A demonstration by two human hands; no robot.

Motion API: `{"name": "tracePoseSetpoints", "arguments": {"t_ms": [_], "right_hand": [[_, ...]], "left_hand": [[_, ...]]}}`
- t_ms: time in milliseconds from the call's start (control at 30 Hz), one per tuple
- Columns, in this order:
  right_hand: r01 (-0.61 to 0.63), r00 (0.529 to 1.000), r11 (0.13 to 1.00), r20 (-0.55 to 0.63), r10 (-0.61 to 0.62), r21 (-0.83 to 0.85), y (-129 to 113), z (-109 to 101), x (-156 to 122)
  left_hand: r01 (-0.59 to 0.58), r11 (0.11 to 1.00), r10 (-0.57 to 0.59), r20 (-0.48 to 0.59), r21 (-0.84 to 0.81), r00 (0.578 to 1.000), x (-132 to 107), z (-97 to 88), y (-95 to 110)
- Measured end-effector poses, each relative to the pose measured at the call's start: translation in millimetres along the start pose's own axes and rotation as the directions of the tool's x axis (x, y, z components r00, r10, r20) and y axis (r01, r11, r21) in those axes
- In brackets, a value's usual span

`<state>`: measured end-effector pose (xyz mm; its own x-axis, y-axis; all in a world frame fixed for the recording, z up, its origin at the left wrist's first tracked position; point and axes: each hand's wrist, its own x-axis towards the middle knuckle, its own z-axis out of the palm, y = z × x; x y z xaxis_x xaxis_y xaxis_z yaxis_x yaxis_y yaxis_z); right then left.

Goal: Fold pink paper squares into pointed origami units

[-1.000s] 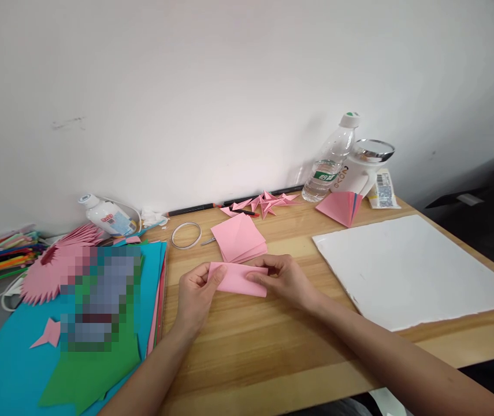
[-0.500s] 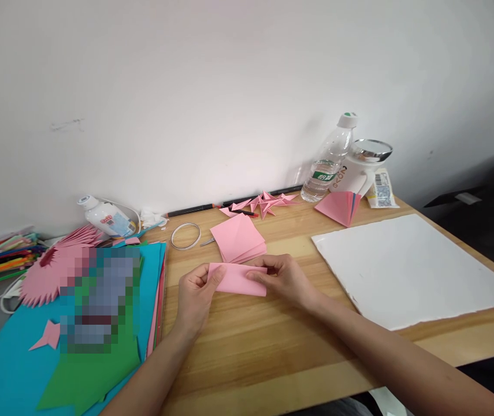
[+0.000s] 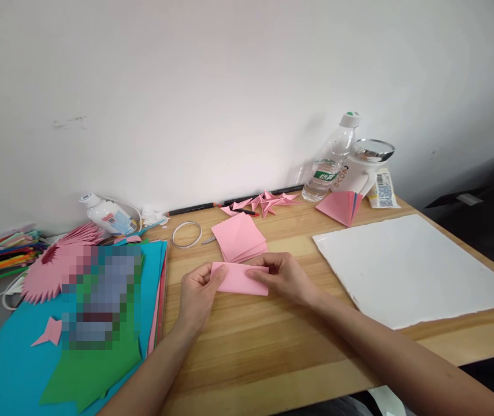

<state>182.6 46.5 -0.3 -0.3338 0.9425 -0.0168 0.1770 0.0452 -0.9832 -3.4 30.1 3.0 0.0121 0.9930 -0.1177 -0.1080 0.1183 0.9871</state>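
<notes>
A pink sheet of paper, folded into a narrow rectangle, is held level between my two hands above the wooden table. My left hand pinches its left end, thumb on the near face. At the right end, my right hand grips the upper edge, its thumb pressing the face and its fingers behind. Just beyond lies a stack of pink square papers, its nearest corner partly hidden by the held paper. Several pointed pink folded pieces rest farther back by the wall.
On the left are blue paper sheets, green paper and a pink folded fan ring. A tape ring lies behind my left hand. A white board, water bottle and mug stand or lie to the right.
The whole scene has shifted very slightly right in view. Both hands keep the same hold on the folded pink paper, with no visible change in the fold.
</notes>
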Motion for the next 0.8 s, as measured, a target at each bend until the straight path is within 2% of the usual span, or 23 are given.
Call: {"name": "tracePoseSetpoints", "arguments": {"t_ms": [500,667,800], "right_hand": [[-0.010,1.000,1.000,0.024,0.009,0.027,0,1,0],[-0.038,0.999,0.999,0.038,0.037,0.034,-2,-2,0],[-0.049,0.990,0.999,0.134,0.048,0.004,-3,-10,2]], "left_hand": [[-0.002,1.000,0.002,-0.012,0.009,1.000,0,1.8,1],[0.006,0.991,-0.005,-0.013,0.136,1.000,1,-0.5,6],[0.051,0.963,-0.071,0.068,0.263,0.995,3,-2.3,16]]}}
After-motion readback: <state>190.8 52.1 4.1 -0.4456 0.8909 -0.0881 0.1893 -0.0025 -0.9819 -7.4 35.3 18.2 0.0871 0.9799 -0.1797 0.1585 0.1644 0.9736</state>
